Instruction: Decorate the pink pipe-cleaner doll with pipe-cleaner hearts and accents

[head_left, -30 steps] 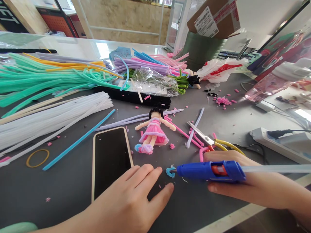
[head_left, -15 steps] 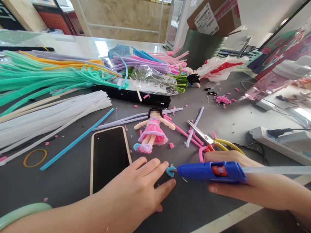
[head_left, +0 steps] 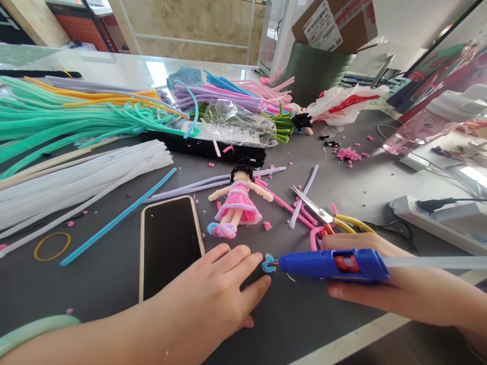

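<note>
My right hand (head_left: 361, 294) is wrapped round a blue hot glue gun (head_left: 323, 264), a clear glue stick running out of its back end. The gun's nozzle tip touches a small curled piece of light blue pipe cleaner (head_left: 268, 263) on the dark table. My left hand (head_left: 228, 289) rests just left of that piece, thumb and forefinger apart with a gap between them, holding nothing. Beyond lies a pipe cleaner doll (head_left: 240, 203) in a pink dress, one shoe blue. A phone (head_left: 171, 248) lies partly behind my left hand.
Scissors (head_left: 315, 208) lie open behind my right hand. White (head_left: 83, 182) and green pipe cleaner bundles (head_left: 68, 119) cover the left side. A blue pipe cleaner (head_left: 117, 218) and rubber band (head_left: 52, 247) lie nearer. A power strip (head_left: 429, 218) and pink bottle (head_left: 422, 124) stand right.
The blue curled piece now sits slightly farther from my left fingertips and looks rounder. My left thumb has drawn back a little. The glue gun has barely moved.
</note>
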Action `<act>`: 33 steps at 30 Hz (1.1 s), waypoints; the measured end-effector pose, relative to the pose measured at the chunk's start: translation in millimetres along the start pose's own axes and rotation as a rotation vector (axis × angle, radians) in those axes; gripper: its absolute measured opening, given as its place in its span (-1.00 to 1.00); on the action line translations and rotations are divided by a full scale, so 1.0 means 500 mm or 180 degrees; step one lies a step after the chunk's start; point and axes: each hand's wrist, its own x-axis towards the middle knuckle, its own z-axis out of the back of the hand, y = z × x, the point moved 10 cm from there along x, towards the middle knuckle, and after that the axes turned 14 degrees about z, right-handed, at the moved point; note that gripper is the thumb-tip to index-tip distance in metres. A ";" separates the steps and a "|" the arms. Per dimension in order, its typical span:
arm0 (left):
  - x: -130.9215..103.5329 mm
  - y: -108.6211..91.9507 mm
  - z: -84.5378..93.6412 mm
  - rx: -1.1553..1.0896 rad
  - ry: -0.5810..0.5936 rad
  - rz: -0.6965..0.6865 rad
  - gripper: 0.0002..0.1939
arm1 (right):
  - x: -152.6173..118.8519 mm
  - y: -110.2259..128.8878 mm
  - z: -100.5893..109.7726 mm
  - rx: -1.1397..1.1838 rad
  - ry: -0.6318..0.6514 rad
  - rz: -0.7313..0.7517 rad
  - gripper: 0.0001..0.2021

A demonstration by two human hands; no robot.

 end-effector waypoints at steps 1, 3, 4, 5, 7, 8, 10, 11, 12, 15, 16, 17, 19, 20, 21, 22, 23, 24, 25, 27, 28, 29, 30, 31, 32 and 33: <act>0.001 0.002 0.001 0.0004 0.0011 0.0021 -0.55 | 0.000 0.001 0.001 0.0044 -0.0015 -0.0001 -0.66; 0.005 0.003 0.001 -0.0045 0.0033 0.0007 -0.54 | 0.000 0.002 0.004 0.0086 -0.0037 -0.0029 -0.69; 0.007 0.004 -0.001 -0.0099 0.0049 -0.0022 -0.54 | 0.000 0.001 0.004 0.0087 -0.0044 -0.0052 -0.72; 0.008 0.003 -0.002 -0.0153 0.0037 -0.0064 -0.54 | -0.001 0.000 0.004 0.0086 -0.0042 -0.0080 -0.74; 0.010 0.004 -0.005 -0.0242 0.0015 -0.0111 -0.55 | -0.003 -0.003 0.002 0.0108 -0.0020 -0.0128 -0.76; 0.011 0.005 -0.006 -0.0260 0.0001 -0.0114 -0.55 | -0.004 -0.005 0.001 0.0129 -0.0007 -0.0149 -0.76; 0.011 0.006 -0.006 -0.0276 -0.0038 -0.0123 -0.54 | -0.006 -0.007 -0.002 0.0165 0.0017 -0.0173 -0.76; 0.011 0.006 -0.005 -0.0286 -0.0058 -0.0124 -0.54 | -0.007 -0.007 -0.003 0.0171 0.0023 -0.0176 -0.76; 0.011 0.006 -0.003 -0.0303 -0.0075 -0.0127 -0.54 | -0.007 -0.008 -0.003 0.0165 0.0029 -0.0177 -0.76; 0.011 0.005 -0.002 -0.0304 -0.0078 -0.0121 -0.54 | -0.008 -0.010 -0.004 0.0119 0.0063 -0.0173 -0.75; 0.011 0.005 -0.002 -0.0294 -0.0068 -0.0120 -0.54 | -0.008 -0.010 -0.005 0.0116 0.0093 -0.0156 -0.74; 0.011 0.003 -0.002 -0.0284 -0.0056 -0.0128 -0.54 | -0.008 -0.009 -0.007 0.0113 0.0131 -0.0131 -0.74; 0.012 0.000 -0.003 -0.0250 -0.0001 -0.0142 -0.54 | -0.008 -0.009 -0.009 0.0098 0.0190 -0.0104 -0.73; 0.012 -0.001 -0.003 -0.0231 0.0031 -0.0142 -0.53 | -0.008 -0.010 -0.009 0.0087 0.0204 -0.0115 -0.74; 0.012 -0.001 -0.005 -0.0209 0.0079 -0.0124 -0.53 | -0.008 -0.012 -0.009 0.0076 0.0209 -0.0142 -0.74; 0.013 -0.001 -0.006 -0.0201 0.0102 -0.0112 -0.53 | -0.009 -0.013 -0.008 0.0071 0.0205 -0.0177 -0.74; 0.013 0.000 -0.007 -0.0201 0.0122 -0.0101 -0.53 | -0.010 -0.015 -0.008 0.0075 0.0199 -0.0208 -0.75; 0.012 0.001 -0.008 -0.0221 0.0123 -0.0097 -0.53 | -0.010 -0.015 -0.009 0.0094 0.0203 -0.0222 -0.75; 0.012 0.001 -0.008 -0.0249 0.0121 -0.0103 -0.54 | -0.011 -0.014 -0.010 0.0120 0.0215 -0.0220 -0.76; 0.010 0.003 -0.011 -0.0303 0.0113 -0.0117 -0.55 | -0.013 -0.015 -0.012 0.0151 0.0224 -0.0218 -0.79; 0.010 0.003 -0.011 -0.0330 0.0096 -0.0128 -0.56 | -0.014 -0.016 -0.013 0.0155 0.0222 -0.0224 -0.80; 0.009 0.004 -0.011 -0.0348 0.0096 -0.0131 -0.57 | -0.016 -0.018 -0.013 0.0149 0.0212 -0.0234 -0.81; 0.010 0.003 -0.011 -0.0369 0.0084 -0.0142 -0.58 | -0.017 -0.020 -0.013 0.0140 0.0201 -0.0239 -0.82; 0.010 0.003 -0.010 -0.0380 0.0084 -0.0150 -0.58 | -0.019 -0.022 -0.013 0.0134 0.0197 -0.0238 -0.81; 0.011 0.002 -0.009 -0.0390 0.0095 -0.0153 -0.58 | -0.020 -0.023 -0.014 0.0128 0.0202 -0.0231 -0.81; 0.012 0.002 -0.009 -0.0391 0.0142 -0.0135 -0.57 | -0.020 -0.023 -0.014 0.0118 0.0211 -0.0204 -0.81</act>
